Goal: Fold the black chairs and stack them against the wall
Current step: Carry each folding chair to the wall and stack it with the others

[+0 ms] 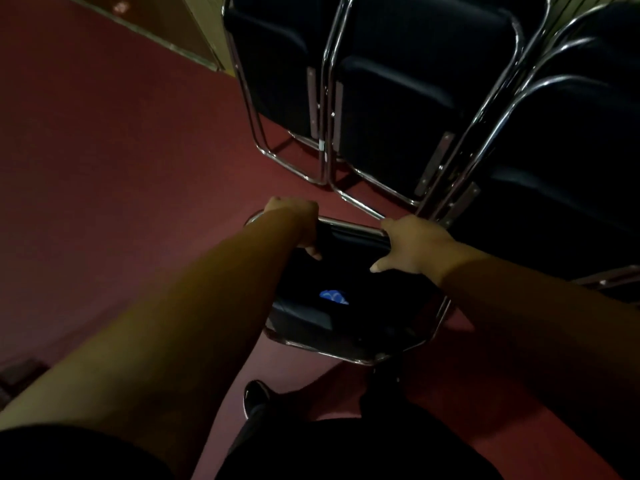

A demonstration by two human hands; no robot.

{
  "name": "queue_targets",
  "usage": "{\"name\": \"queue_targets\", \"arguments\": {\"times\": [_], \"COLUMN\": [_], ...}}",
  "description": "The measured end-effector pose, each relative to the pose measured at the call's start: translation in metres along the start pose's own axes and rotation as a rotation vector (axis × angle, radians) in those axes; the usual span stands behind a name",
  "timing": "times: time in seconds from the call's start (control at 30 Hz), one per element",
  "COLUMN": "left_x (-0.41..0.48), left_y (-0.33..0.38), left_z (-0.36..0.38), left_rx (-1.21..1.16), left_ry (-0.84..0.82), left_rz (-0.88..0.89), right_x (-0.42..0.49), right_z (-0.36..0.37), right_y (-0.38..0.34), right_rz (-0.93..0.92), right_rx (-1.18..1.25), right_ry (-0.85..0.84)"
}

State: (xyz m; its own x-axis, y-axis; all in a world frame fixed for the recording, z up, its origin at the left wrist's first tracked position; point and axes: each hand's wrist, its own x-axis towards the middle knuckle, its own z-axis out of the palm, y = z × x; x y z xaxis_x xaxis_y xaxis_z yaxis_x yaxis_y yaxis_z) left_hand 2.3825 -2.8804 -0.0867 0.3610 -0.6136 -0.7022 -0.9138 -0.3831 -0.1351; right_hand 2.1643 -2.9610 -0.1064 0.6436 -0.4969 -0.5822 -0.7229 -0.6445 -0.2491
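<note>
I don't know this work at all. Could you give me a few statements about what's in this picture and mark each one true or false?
1. Both the left hand and the right hand grip the top rail of one black chair. True.
2. The floor is green. False: it is a dark red carpet.
3. Other folded chairs already stand ahead of the held one. True.
4. The held chair bears no mark at all. False: a small blue patch shows on it.
</note>
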Motion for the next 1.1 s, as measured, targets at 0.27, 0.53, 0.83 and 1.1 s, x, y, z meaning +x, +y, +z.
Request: {"name": "queue_targets", "arguments": {"times": [0.27,0.53,0.83,1.1], "left_x": [0.034,0.102,0.164,0.193], "left_y": [-0.013,-0.063,-0.151,-0.192], "left_z": [-0.077,-0.102,-0.108,-0.109], "left_rx": [-0.02,-0.05,-0.174,-0.269], "left_ry": [0.109,0.173,0.162,0.161], "left_rz": [-0.011,0.08,0.083,-0.001], "right_x": [0.036,0.091,0.178,0.237], "right_z": [-0.067,-0.083,-0.148,-0.159], "right_y": [0.01,-0.028,-0.089,-0.11], "right_rz": [-0.013,0.086,0.109,0.113], "right_rx": [-0.171,-0.281,-0.33,-0.273], "right_ry": [0.207,0.287,0.115,0.18]}}
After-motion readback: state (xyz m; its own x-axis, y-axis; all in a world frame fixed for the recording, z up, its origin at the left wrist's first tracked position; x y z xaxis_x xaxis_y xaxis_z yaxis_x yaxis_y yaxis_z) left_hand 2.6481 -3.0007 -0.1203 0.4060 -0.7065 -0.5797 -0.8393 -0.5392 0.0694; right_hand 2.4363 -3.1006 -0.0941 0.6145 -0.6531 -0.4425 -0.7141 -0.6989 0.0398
